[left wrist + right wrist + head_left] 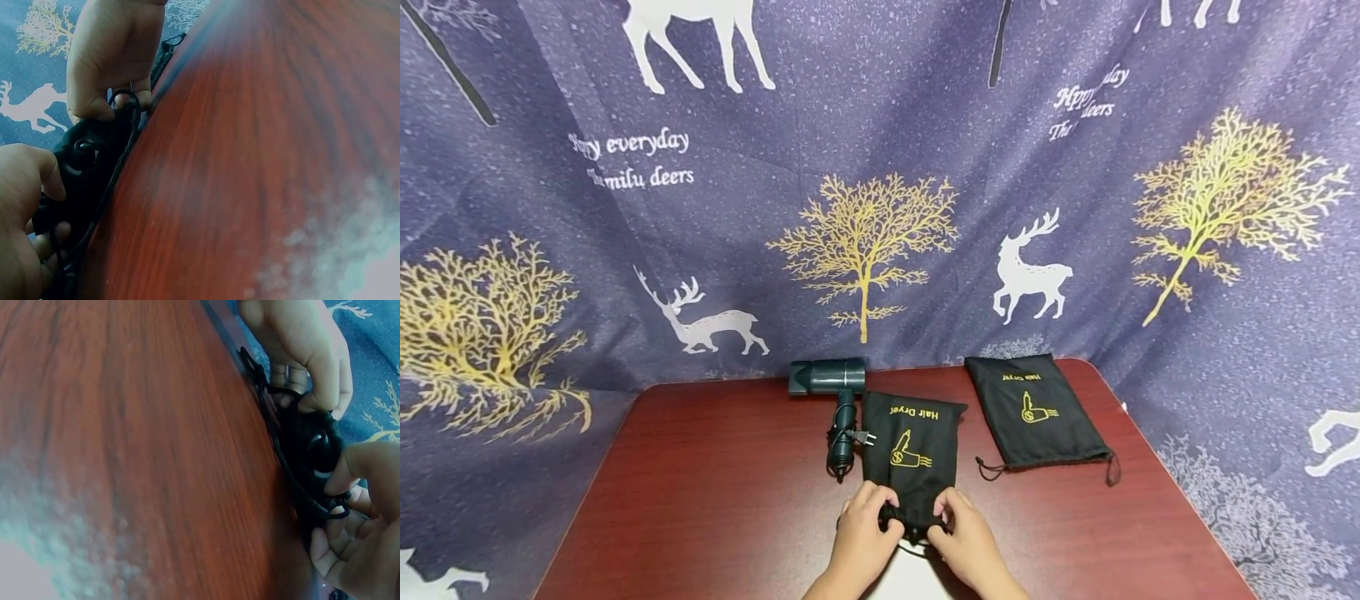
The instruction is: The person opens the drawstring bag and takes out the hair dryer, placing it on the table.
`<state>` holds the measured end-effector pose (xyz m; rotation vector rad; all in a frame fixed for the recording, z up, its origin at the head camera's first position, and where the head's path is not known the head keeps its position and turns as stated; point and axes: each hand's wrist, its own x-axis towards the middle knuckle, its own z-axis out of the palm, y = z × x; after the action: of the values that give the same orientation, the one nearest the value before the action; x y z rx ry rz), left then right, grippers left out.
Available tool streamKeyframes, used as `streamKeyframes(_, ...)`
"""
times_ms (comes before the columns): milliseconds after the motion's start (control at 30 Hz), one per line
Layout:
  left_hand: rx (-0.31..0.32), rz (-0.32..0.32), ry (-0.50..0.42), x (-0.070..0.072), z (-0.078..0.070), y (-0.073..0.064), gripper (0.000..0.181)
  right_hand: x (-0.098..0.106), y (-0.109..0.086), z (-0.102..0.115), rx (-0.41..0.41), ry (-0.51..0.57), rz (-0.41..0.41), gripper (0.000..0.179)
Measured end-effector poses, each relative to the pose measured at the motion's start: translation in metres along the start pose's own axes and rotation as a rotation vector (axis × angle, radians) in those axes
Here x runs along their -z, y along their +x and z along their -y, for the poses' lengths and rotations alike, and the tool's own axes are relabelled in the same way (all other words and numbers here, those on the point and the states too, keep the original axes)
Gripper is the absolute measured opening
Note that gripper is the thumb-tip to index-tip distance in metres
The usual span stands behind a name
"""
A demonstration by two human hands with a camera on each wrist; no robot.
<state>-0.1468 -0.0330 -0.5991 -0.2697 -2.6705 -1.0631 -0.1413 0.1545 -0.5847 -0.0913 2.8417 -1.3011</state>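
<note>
The bag (913, 437) lies on the worktop (715, 492), right in front of the person, its mouth toward them and its yellow "Hair Dryer" print upside down from their side. The left hand (859, 535) pinches the left side of the mouth and the right hand (967, 540) pinches the right side. Each grip is narrow, thumb and fingers bent onto the black fabric, with a short stretch of mouth between the two. The wrist views show a thin black drawcord (275, 439) running along the mouth beside the fingers. A dark shape with a pale edge shows between the hands; what it is cannot be told.

Just left of the bag is a dark green dryer (829, 377), its barrel near the far edge and its handle toward the person. The cable (841, 437) is bundled at the handle, and the plug (861, 437) reaches the bag's left edge. A second bag (1037, 412) lies flat at the far right, apart from the first, cord loops at its near corners. Behind hangs a cloth (880, 125) with white deer and golden trees.
</note>
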Motion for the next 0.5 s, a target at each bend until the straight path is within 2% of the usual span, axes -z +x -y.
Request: streamKeyframes(500,0.001,0.016,-0.015,0.0020,0.0008,0.0012,0.025,0.0029,0.0005,-0.0025,0.004,0.003,0.025,0.025)
